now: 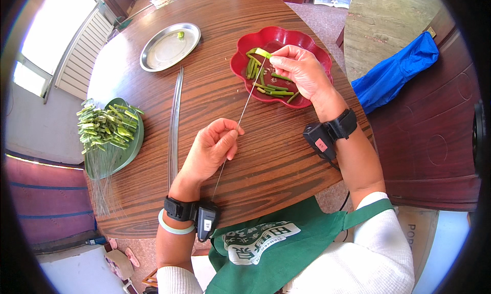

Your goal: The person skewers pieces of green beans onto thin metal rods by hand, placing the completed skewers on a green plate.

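My left hand (213,150) pinches a thin metal skewer (246,106) between thumb and fingers, partway along its length. The skewer slants from near my left wrist up to my right hand (301,69). Between the right thumb and fingertips is a pale green piece of vegetable stem (263,53), at the skewer's upper end. Whether the tip has pierced it is hard to tell. Beneath that hand sits a red scalloped dish (280,33) with cut green stems (278,90) lying in it. A bundle of bare skewers (175,117) lies left of my left hand.
On the left of the wooden table (207,98), a green tray (134,152) bears a heap of threaded green stems (109,125), skewer ends overhanging its near side. A round metal plate (165,52) farther back holds a small green scrap (180,35). Blue cloth (395,71) hangs at right.
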The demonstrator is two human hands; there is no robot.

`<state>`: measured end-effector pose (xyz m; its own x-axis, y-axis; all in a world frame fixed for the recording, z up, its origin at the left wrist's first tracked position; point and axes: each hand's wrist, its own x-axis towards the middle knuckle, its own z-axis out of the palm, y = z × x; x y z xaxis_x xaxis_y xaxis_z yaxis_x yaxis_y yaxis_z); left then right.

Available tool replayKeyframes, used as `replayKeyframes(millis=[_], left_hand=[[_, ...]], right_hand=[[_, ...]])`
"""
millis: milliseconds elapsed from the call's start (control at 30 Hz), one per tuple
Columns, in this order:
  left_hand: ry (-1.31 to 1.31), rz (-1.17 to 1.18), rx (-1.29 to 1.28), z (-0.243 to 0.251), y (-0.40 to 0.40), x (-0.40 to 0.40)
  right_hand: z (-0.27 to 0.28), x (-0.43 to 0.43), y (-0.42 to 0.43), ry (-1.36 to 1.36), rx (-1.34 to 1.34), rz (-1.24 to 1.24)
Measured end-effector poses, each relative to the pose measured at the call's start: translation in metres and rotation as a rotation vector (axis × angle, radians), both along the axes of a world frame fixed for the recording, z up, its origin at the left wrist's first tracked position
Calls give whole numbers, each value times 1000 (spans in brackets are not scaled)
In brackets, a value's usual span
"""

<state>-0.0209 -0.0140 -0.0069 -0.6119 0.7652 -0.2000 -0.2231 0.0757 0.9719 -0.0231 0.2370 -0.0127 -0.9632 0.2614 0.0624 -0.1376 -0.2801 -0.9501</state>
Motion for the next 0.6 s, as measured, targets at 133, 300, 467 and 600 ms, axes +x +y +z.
replayKeyframes(millis=[133,300,467,600], left_hand=[[-4,-9,-6,0,0,-1],[5,0,-13,3,2,2],[-16,9,6,0,2,3],[-3,13,25,-1,1,3]], right_hand=[[0,1,0,20,9,18],[0,2,-2,19,99,-4],[1,4,-4,47,275,1],[4,6,-18,20,404,96]])
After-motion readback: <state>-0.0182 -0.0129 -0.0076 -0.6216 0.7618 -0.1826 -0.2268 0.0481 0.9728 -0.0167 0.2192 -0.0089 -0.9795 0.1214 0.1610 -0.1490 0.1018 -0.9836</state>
